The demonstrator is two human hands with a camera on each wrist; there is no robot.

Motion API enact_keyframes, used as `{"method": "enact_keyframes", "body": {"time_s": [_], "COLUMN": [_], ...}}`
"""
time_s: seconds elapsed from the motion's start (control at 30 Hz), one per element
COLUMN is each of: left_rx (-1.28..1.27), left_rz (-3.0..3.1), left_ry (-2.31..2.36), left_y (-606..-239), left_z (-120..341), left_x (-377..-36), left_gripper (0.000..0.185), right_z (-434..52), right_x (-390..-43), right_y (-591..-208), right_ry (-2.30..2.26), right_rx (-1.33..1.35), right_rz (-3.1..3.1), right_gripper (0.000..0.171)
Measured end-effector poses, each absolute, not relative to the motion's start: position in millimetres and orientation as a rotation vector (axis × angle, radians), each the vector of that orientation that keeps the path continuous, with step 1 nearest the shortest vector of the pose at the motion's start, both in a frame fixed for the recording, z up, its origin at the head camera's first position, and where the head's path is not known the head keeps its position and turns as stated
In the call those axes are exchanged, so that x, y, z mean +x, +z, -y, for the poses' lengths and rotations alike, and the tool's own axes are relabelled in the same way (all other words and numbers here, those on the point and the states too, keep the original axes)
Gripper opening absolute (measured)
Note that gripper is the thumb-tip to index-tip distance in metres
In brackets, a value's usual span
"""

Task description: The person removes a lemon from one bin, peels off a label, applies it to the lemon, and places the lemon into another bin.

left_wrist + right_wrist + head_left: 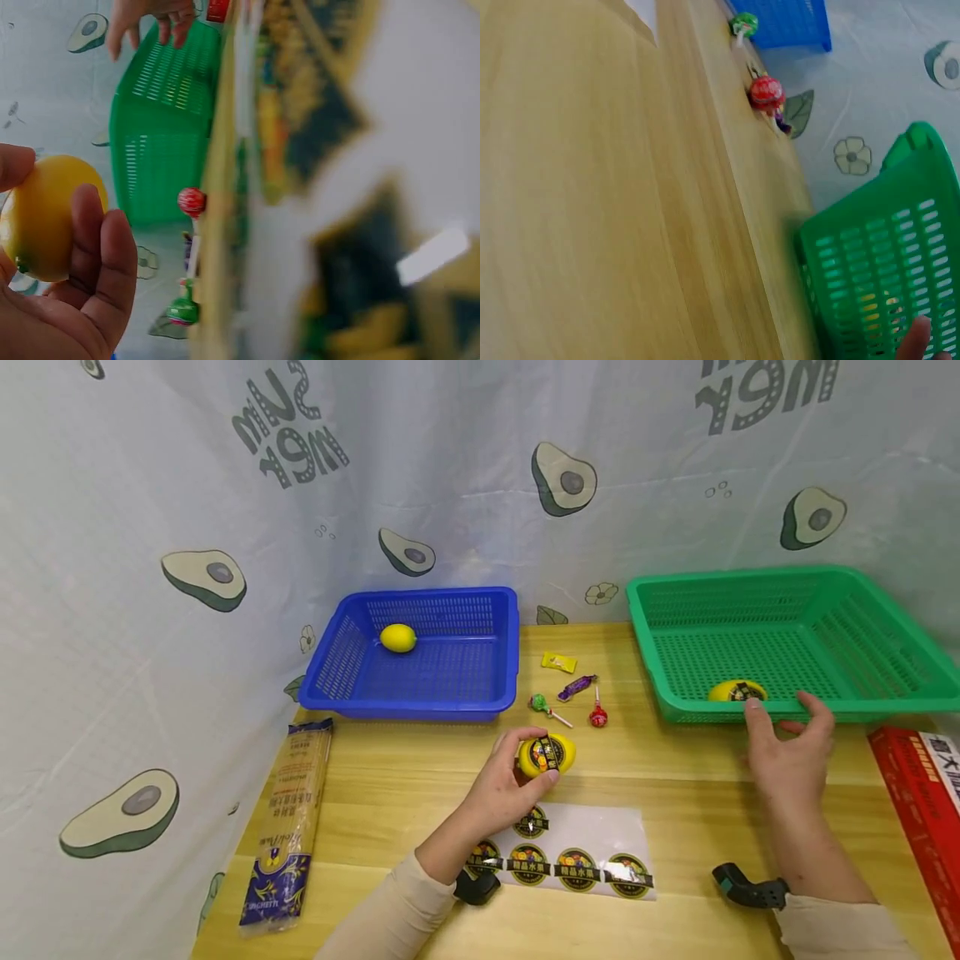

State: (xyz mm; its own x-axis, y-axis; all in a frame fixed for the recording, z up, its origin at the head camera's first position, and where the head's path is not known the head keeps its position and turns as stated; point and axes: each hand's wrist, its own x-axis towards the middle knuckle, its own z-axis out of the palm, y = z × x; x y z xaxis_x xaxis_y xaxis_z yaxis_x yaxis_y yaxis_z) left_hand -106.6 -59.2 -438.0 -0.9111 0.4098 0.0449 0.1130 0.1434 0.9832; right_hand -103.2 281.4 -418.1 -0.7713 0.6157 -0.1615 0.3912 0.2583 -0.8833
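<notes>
A wooden bench (420,760) stands against a pale curtain (465,468) printed with avocados, which closes off the back and left sides. At the back edge, left of centre, sits a blue basket (420,702) with a plain lemon (397,637) in it; at the back right corner sits a green basket (885,635) holding a lemon (737,691) that bears a dark round sticker. Between the baskets lie a yellow sweet (558,662), a purple sweet (577,687), a green lollipop (538,702) and a red lollipop (597,717). A noodle packet (288,827) lies along the left edge, and a red box (918,802) along the right edge. A sticker sheet (600,852) with round dark labels lies near the front edge, at the middle.

The left hand (510,785) is above the bench's middle, just behind the sheet. Its fingers and thumb curl round a stickered lemon (547,755), held clear of the surface; the left wrist view shows the fingers (105,262) wrapped against the yellow skin.

The right hand (787,752) hovers just in front of the green basket's near wall, fingers loosely spread and holding nothing. Its fingertips (753,710) reach the basket's front rim, close to the lemon inside; whether they touch the rim I cannot tell.
</notes>
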Motion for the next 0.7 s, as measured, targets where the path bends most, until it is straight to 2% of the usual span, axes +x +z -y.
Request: {"method": "enact_keyframes", "body": {"time_s": [0.27, 0.47, 0.7], "left_rx": [0.808, 0.985, 1.011], "left_rz": [-2.389, -2.447, -2.597], "left_ry": [1.588, 1.35, 1.02], "left_y": [-392.5, -360.8, -348.0], "left_z": [41.3, -9.0, -77.5], "left_x": [-128.7, -164.9, -203.0], "left_gripper": [0.06, 0.066, 0.063], "right_z": [-285.1, -282.9, -283.9], "right_x": [-108.5, -109.7, -112.6], "right_y": [-421.3, -422.9, -425.0], "right_ry": [1.704, 1.787, 1.72], "right_rx": [-0.953, -0.956, -0.981], "right_rz": [2.206, 2.091, 2.109], "right_gripper": [0.076, 0.075, 0.072]}}
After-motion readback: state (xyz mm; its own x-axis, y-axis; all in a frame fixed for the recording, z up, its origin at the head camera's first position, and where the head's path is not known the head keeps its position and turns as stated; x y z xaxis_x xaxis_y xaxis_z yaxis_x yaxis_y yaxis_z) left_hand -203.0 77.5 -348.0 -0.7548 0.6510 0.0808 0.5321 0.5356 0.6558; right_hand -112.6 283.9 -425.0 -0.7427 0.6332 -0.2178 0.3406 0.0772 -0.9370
